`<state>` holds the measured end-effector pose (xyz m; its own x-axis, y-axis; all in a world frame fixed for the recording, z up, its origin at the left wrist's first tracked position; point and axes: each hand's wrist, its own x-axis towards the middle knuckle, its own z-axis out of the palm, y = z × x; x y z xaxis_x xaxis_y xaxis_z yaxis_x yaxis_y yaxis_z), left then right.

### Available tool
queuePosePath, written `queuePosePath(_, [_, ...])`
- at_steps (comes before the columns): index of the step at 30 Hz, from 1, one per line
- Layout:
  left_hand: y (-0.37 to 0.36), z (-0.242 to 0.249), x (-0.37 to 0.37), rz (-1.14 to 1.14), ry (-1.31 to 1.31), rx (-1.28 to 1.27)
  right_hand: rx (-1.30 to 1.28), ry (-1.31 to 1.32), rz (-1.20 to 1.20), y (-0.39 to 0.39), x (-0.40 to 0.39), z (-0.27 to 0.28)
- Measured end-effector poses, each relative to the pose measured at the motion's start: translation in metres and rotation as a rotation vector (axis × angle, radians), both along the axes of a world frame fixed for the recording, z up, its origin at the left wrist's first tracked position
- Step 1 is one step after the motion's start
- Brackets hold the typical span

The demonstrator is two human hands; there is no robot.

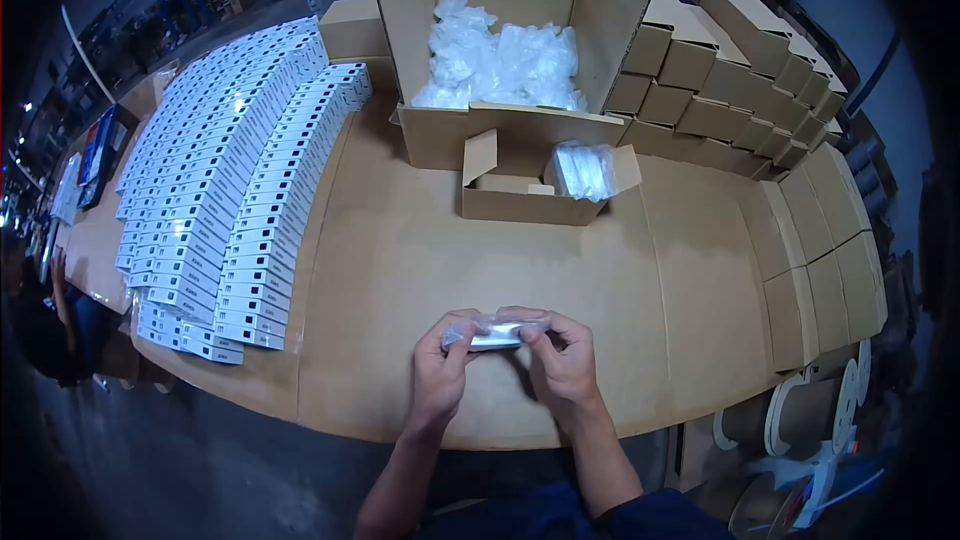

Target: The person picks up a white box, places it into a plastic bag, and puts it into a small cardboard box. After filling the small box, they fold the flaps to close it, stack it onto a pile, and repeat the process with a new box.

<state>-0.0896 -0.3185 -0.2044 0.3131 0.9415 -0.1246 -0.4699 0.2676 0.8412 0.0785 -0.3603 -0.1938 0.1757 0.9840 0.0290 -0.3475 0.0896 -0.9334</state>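
A small item in clear plastic wrap (495, 332) is held level between both hands above the front middle of the cardboard-covered table (400, 270). My left hand (440, 360) grips its left end, and my right hand (563, 355) grips the right end with the thumb on top. Beyond the hands stands a small open carton (520, 208), with plastic-wrapped pieces (583, 172) in its right part. Right behind it, a large open box (500, 130) holds a heap of clear plastic bags (510, 60).
Rows of stacked white boxes (225, 170) cover the table's left side. Brown cartons (720, 80) are piled at the back right, and more (825, 260) line the right edge. Spools (810, 415) sit below right. Another person (50, 325) is at the far left.
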Motion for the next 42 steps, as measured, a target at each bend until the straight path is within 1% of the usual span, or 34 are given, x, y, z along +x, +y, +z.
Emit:
queuePosePath(1, [0.0, 0.001, 0.001, 0.023, -0.008, -0.015, 0.001, 0.053, -0.026, 0.0, -0.001, -0.002])
queuePosePath(4, [0.004, 0.006, 0.001, 0.073, -0.028, -0.04, 0.143, 0.101, -0.297, 0.007, -0.008, 0.014])
queuePosePath(5, [0.006, 0.006, 0.0, 0.073, -0.035, -0.04, 0.22, 0.123, -0.276, 0.006, -0.006, 0.018])
queuePosePath(8, [0.006, 0.01, 0.0, 0.075, -0.011, -0.049, 0.35, -0.453, 0.01, 0.003, 0.014, 0.022])
queuePosePath(9, [0.007, 0.011, 0.001, 0.074, 0.005, -0.05, 0.312, -0.513, 0.014, 0.004, 0.01, 0.03])
queuePosePath(12, [0.005, 0.005, 0.002, 0.044, 0.013, -0.016, 0.127, -0.62, 0.115, 0.002, 0.011, 0.026])
queuePosePath(13, [0.006, 0.004, 0.002, 0.054, -0.029, -0.037, 0.225, -0.66, 0.05, 0.006, 0.011, 0.025])
queuePosePath(15, [0.007, 0.003, 0.0, 0.074, -0.11, -0.074, 0.205, -0.694, 0.037, 0.008, 0.01, 0.036])
queuePosePath(16, [0.008, 0.004, -0.001, 0.055, -0.109, -0.084, 0.193, -0.711, 0.026, 0.008, 0.01, 0.04])
queuePosePath(17, [0.01, 0.005, -0.003, 0.033, -0.109, -0.095, 0.238, -0.718, 0.044, 0.009, 0.013, 0.034])
queuePosePath(21, [0.009, 0.008, -0.007, 0.025, -0.043, -0.107, 0.111, -0.612, 0.058, 0.008, 0.016, 0.036])
queuePosePath(24, [0.007, 0.043, -0.009, -0.046, 0.001, -0.048, 0.114, -0.622, 0.07, 0.008, 0.02, 0.031])
queuePosePath(27, [0.01, 0.029, -0.017, -0.16, 0.087, 0.201, 0.062, -0.574, 0.054, 0.007, 0.021, 0.025])
queuePosePath(30, [0.021, 0.024, -0.027, -0.286, 0.279, 0.453, 0.163, -0.579, 0.061, 0.009, 0.023, 0.025])
queuePosePath(33, [0.019, 0.027, -0.026, -0.272, 0.189, 0.226, 0.266, -0.827, -0.013, 0.011, 0.025, 0.041])
queuePosePath(36, [0.026, 0.024, -0.027, -0.264, 0.266, 0.331, 0.306, -1.128, -0.006, 0.015, 0.031, 0.063])
queuePosePath(37, [0.028, 0.026, -0.027, -0.27, 0.282, 0.357, 0.408, -1.286, -0.03, 0.016, 0.031, 0.073])
queuePosePath(40, [0.04, 0.031, -0.026, -0.299, 0.315, 0.431, 0.358, -1.439, 0.221, 0.019, 0.039, 0.086])
queuePosePath(41, [0.044, 0.03, -0.026, -0.314, 0.318, 0.449, 0.459, -1.425, 0.186, 0.025, 0.04, 0.089])
queuePosePath(42, [0.048, 0.031, -0.024, -0.329, 0.319, 0.466, 0.454, -1.41, 0.177, 0.028, 0.044, 0.092])
